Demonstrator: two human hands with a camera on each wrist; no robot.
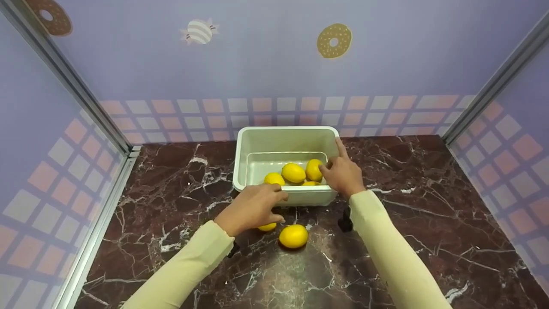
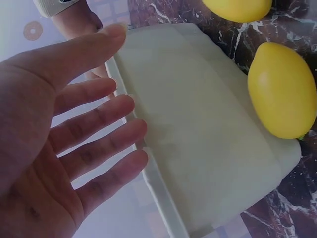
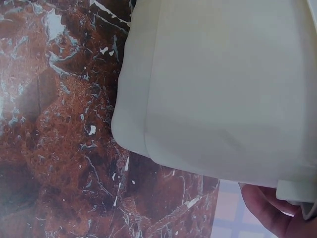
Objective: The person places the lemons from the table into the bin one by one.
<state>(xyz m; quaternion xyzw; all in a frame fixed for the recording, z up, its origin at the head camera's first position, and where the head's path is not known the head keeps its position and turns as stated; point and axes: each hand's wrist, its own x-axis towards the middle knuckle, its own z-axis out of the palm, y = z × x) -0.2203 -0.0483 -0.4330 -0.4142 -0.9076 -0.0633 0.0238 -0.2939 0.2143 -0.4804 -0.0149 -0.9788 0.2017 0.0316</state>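
Though lemons point(image 1: 294, 172) inside, back rim point(image 1: 291, 128) roomy

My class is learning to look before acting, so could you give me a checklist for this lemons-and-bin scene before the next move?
1. Plastic bin upright on the marble-patterned tabletop: ok.
2. Right hand holding the bin's right rim: ok.
3. Left hand empty: ok, open at the front rim.
4. Left hand touching that rim: cannot tell.
5. All lemons inside: not ok; two, the nearer lemon and a partly hidden lemon, lie in front.
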